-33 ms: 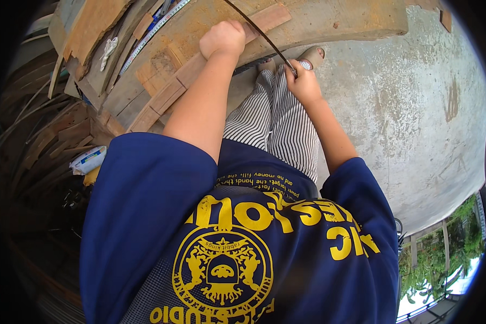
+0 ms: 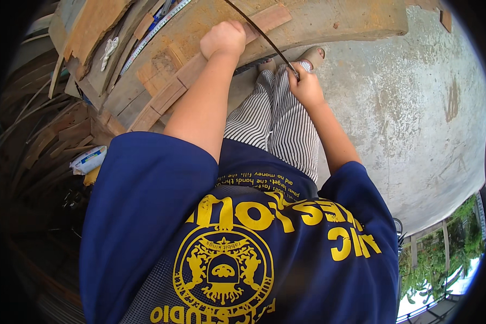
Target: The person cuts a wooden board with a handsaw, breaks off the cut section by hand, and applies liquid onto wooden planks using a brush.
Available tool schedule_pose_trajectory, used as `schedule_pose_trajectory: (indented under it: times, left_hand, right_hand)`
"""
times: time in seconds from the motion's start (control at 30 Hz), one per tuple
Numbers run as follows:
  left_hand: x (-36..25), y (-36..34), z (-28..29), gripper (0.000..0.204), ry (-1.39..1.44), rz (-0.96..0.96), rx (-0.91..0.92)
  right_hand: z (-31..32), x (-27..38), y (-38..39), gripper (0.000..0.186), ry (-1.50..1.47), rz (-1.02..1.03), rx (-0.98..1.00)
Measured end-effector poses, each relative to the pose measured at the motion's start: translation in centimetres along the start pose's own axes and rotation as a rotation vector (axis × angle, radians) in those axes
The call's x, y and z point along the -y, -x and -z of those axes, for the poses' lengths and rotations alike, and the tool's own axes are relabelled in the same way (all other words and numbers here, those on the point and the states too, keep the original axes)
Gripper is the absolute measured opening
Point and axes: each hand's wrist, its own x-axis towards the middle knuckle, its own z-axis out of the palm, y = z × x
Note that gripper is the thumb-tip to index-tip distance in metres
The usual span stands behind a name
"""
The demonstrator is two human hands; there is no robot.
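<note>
My left hand (image 2: 223, 40) is closed in a fist over a long reddish-brown wooden strip (image 2: 268, 21), pressing it on the thick wooden slab (image 2: 335, 21). In my right hand (image 2: 309, 87), at the slab's near side, is the handle end of what looks like a handsaw (image 2: 272, 46). Its thin dark blade, seen nearly edge-on, slants away to the upper left and crosses the strip just right of my left fist. The handle is mostly hidden by my fingers. Where the blade meets the wood is too small to tell whether it is cut.
Left of my fist lie a tape measure (image 2: 140, 49), a short wood block (image 2: 159, 70) and a crumpled white piece (image 2: 109, 53). Stacked boards (image 2: 54, 135) fill the far left, with a white package (image 2: 88, 160) beside them. Grey concrete floor (image 2: 394, 97) extends on the right.
My right hand has drawn back slightly toward me and to the right, with the saw in it. The left hand and the strip stay almost in place.
</note>
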Motion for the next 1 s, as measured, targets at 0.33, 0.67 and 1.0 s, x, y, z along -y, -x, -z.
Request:
schedule_pose_trajectory:
  times: [0.33,0.67,1.0]
  left_hand:
    - [0.1,-0.1,0.2,0.054,-0.031,0.004,0.035]
    - [0.0,0.0,0.4,0.054,-0.051,0.016,0.014]
    - [0.6,-0.5,-0.9,0.055,-0.084,0.015,-0.023]
  right_hand:
    - [1.0,-6.6,6.7,0.018,0.024,-0.058,0.028]
    - [4.2,-8.4,11.9,0.020,0.013,-0.199,0.119]
    - [1.8,2.3,-0.5,0.020,-0.019,-0.048,0.074]
